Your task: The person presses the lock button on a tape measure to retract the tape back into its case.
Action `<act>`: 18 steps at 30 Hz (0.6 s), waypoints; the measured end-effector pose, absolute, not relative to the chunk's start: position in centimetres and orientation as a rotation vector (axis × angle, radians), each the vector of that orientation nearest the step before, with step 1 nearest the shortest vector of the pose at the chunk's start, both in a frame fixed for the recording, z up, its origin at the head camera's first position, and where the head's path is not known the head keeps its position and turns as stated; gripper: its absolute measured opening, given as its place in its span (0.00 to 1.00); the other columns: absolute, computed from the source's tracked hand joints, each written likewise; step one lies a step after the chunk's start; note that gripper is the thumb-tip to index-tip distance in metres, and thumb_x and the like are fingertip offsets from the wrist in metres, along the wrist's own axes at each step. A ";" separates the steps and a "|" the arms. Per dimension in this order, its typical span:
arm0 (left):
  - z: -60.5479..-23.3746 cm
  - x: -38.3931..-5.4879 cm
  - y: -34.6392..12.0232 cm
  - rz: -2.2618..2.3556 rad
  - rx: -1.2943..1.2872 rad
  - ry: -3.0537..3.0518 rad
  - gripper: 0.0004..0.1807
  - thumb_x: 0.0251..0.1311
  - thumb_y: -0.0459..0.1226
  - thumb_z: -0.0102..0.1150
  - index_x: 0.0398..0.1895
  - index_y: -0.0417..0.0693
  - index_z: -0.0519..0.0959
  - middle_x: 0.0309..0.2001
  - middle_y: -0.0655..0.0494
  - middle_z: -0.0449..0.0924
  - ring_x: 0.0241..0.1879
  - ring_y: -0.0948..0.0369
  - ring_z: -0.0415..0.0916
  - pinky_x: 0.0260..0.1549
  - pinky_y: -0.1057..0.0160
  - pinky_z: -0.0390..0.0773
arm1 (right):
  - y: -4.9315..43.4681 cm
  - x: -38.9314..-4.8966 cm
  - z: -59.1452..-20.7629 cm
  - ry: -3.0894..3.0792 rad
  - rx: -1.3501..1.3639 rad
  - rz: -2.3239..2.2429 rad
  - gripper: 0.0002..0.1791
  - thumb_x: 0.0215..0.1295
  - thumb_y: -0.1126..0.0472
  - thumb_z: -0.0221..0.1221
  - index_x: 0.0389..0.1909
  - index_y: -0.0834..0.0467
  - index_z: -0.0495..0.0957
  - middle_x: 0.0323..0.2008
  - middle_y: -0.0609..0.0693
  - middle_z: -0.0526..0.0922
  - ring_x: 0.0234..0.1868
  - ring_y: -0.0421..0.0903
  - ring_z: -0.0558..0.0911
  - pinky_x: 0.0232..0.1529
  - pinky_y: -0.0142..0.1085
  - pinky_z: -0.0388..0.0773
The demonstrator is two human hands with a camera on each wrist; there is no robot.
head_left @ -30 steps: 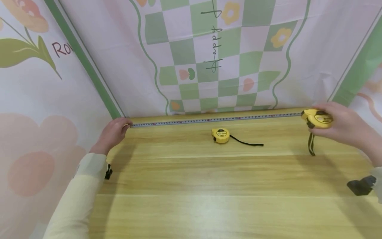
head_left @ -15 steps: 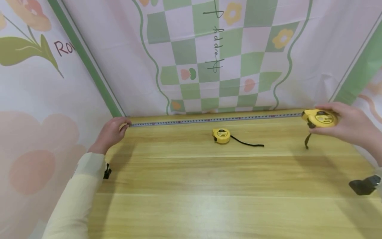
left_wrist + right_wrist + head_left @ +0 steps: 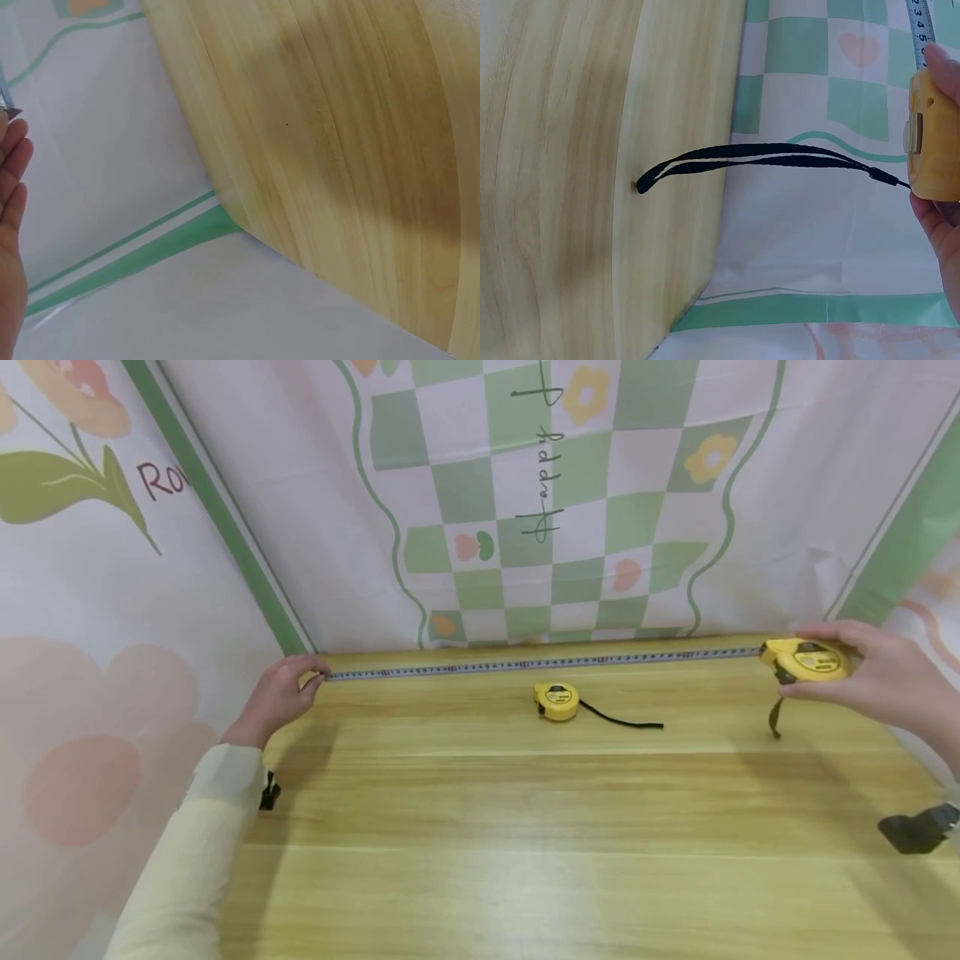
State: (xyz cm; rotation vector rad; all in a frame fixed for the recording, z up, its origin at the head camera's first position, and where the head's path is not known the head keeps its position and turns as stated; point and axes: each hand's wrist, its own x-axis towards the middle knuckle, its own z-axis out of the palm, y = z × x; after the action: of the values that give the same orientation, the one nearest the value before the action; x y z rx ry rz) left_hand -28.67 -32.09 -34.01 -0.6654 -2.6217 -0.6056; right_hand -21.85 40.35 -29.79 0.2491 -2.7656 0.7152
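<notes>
A yellow tape measure (image 3: 806, 660) is gripped in my right hand (image 3: 877, 668), above the right side of the wooden tabletop. Its blade (image 3: 525, 664) stretches left, pulled out straight along the back edge. At the far end my left hand (image 3: 281, 689) pinches the blade's tip near the back left corner. In the right wrist view the case (image 3: 934, 142) sits between thumb and fingers, with a black wrist strap (image 3: 765, 154) dangling from it. The left wrist view shows only part of the left hand (image 3: 11, 195), at its left edge. A second yellow tape measure (image 3: 557, 702) lies mid-table, its strap trailing right.
The wooden tabletop (image 3: 480, 827) meets a hanging fabric backdrop (image 3: 330, 552) with green checks and flowers at the back. Similar fabric walls (image 3: 90, 710) stand at the left and right sides. A black wrist-worn device (image 3: 917, 829) shows at the right sleeve.
The right hand and its tape case have shifted very slightly right, and the strap below has swung. The left hand keeps its pinch. The head view has moved a little.
</notes>
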 end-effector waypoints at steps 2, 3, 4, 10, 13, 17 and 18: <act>-33.9 -28.6 -32.0 -0.602 -0.663 -2.631 0.07 0.62 0.24 0.57 0.41 0.37 0.81 0.45 0.40 0.81 0.50 0.43 0.75 0.50 0.41 0.74 | 40.4 -21.8 -29.8 -2.771 0.250 0.720 0.46 0.42 0.55 0.79 0.63 0.65 0.70 0.59 0.75 0.67 0.49 0.68 0.68 0.28 0.16 0.55; -33.9 -28.5 -31.9 -0.599 -0.662 -2.634 0.07 0.62 0.24 0.57 0.41 0.37 0.81 0.45 0.40 0.81 0.50 0.43 0.75 0.50 0.41 0.74 | 40.4 -21.8 -29.9 -2.772 0.248 0.720 0.46 0.42 0.55 0.79 0.63 0.65 0.70 0.59 0.75 0.67 0.49 0.68 0.69 0.28 0.15 0.56; -33.8 -28.5 -31.9 -0.598 -0.660 -2.638 0.07 0.63 0.25 0.57 0.42 0.37 0.81 0.45 0.40 0.81 0.50 0.43 0.75 0.50 0.41 0.74 | 40.4 -21.8 -29.9 -2.771 0.247 0.720 0.46 0.42 0.55 0.79 0.63 0.65 0.70 0.59 0.75 0.67 0.48 0.67 0.69 0.27 0.15 0.56; -33.6 -28.5 -31.5 -0.611 -0.653 -2.650 0.07 0.63 0.26 0.57 0.42 0.37 0.81 0.45 0.40 0.81 0.50 0.43 0.75 0.51 0.42 0.73 | 40.3 -21.7 -30.1 -2.758 0.251 0.708 0.45 0.42 0.54 0.79 0.62 0.63 0.71 0.58 0.73 0.70 0.44 0.46 0.69 0.28 0.15 0.58; -33.6 -28.4 -31.3 -0.619 -0.646 -2.666 0.07 0.64 0.27 0.57 0.43 0.37 0.81 0.47 0.40 0.81 0.51 0.43 0.74 0.52 0.41 0.72 | 40.3 -21.7 -30.2 -2.755 0.253 0.707 0.45 0.41 0.54 0.79 0.62 0.63 0.72 0.58 0.72 0.70 0.42 0.34 0.66 0.28 0.16 0.59; -33.5 -28.4 -31.2 -0.628 -0.634 -2.688 0.07 0.64 0.28 0.57 0.43 0.38 0.81 0.48 0.40 0.80 0.53 0.43 0.73 0.54 0.41 0.71 | 40.4 -21.6 -30.3 -2.763 0.247 0.715 0.45 0.42 0.54 0.79 0.62 0.62 0.71 0.59 0.72 0.69 0.42 0.37 0.67 0.28 0.15 0.59; -33.5 -28.4 -31.1 -0.629 -0.633 -2.691 0.07 0.64 0.28 0.57 0.43 0.38 0.81 0.49 0.40 0.80 0.53 0.43 0.73 0.54 0.41 0.71 | 40.4 -21.6 -30.3 -2.765 0.244 0.716 0.45 0.42 0.54 0.79 0.62 0.63 0.71 0.59 0.73 0.69 0.43 0.42 0.69 0.28 0.15 0.59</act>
State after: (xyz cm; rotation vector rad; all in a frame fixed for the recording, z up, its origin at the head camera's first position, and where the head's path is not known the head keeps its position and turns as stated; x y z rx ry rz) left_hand -28.43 -31.15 -33.52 -0.6326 -2.6906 -0.6291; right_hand -21.63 40.38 -30.35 0.2441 -2.7647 0.7157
